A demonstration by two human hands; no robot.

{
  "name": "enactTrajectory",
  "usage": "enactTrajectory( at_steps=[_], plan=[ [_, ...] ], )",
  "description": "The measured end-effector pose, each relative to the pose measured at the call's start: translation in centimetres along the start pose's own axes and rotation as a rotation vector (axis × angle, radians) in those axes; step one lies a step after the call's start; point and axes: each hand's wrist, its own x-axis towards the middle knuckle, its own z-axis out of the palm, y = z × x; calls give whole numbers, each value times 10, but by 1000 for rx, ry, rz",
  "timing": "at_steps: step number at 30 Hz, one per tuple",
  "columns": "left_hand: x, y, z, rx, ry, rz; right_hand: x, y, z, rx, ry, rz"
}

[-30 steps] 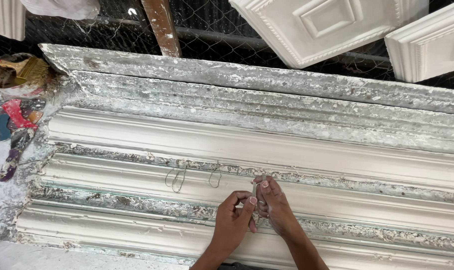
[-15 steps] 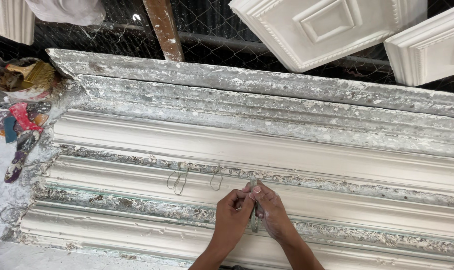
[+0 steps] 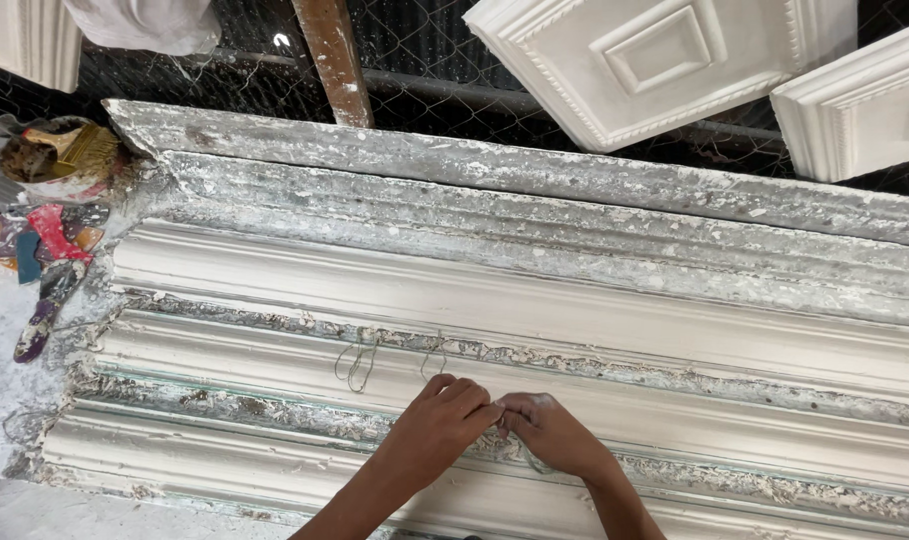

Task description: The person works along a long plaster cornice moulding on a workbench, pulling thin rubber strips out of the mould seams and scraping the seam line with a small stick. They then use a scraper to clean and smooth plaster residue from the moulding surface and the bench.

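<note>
Pinching together, we closed our left hand and right hand on perhaps thin wire, wire loops at ten o'clock, over the plaster mould.

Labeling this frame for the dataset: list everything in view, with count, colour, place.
moulding troughs: several long runs, white with grey crust, across the middle
wire loops: two, thin grey, on the trough left of the hands
square cast panel: one, white, top centre-right
cast piece: one, white, top right
wooden post: one, brown, top centre
wire mesh: dark, along the top
brush: one, yellowish, far left
scraper tools: a few, red and dark, left edge
left hand: fingertips pinched against the right
right hand: pinched, contents too small to tell
</note>
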Motion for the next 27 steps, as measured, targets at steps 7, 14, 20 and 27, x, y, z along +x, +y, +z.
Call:
enactTrajectory(
  at_steps=[7, 14, 20, 27],
  plan=[
    [-9, -7, 22, -3, 326, -213, -5, 12, -19, 404, 51, 196],
    [-4, 13, 79, -562, 555, -843, 11, 24, 19, 665, 244, -177],
    [-1, 27, 100, -731, 542, -931, 15, 12, 57, 802, 346, -100],
    [-2, 21, 85, -400, 493, -550, 20, 26, 48, 737, 449, -226]
  ],
)
